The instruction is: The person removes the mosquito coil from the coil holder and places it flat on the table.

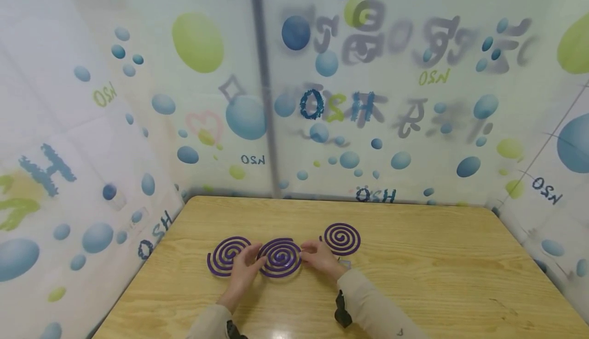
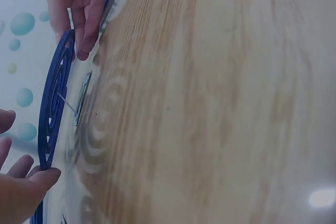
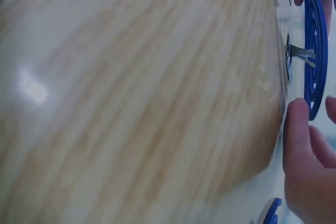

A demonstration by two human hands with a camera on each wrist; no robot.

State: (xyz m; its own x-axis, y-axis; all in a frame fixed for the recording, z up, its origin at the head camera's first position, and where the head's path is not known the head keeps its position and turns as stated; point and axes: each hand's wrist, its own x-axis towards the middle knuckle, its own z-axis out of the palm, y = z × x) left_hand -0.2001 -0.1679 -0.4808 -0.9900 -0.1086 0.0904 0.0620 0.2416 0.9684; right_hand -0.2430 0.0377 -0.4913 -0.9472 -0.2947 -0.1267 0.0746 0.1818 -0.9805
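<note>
A purple mosquito coil (image 1: 281,276) sits between my two hands, level with a thin metal stem of a small stand (image 3: 289,59) that reaches its middle. My left hand (image 1: 246,267) pinches the left edge of this coil; the left wrist view shows the thumb (image 2: 50,176) on its table side. On the opposite edge my right hand (image 1: 322,258) holds it, fingers on both sides of the rim in the right wrist view. A second coil (image 1: 216,267) lies partly behind my left hand. Just beyond my right hand is a third coil (image 1: 353,242).
A wooden table (image 1: 437,277) carries everything. Close to my right wrist lies a small shiny piece (image 1: 345,264), partly hidden by the hand. Behind the table hangs a white curtain (image 1: 294,175) with blue and green dots; similar panels rise on the left and right.
</note>
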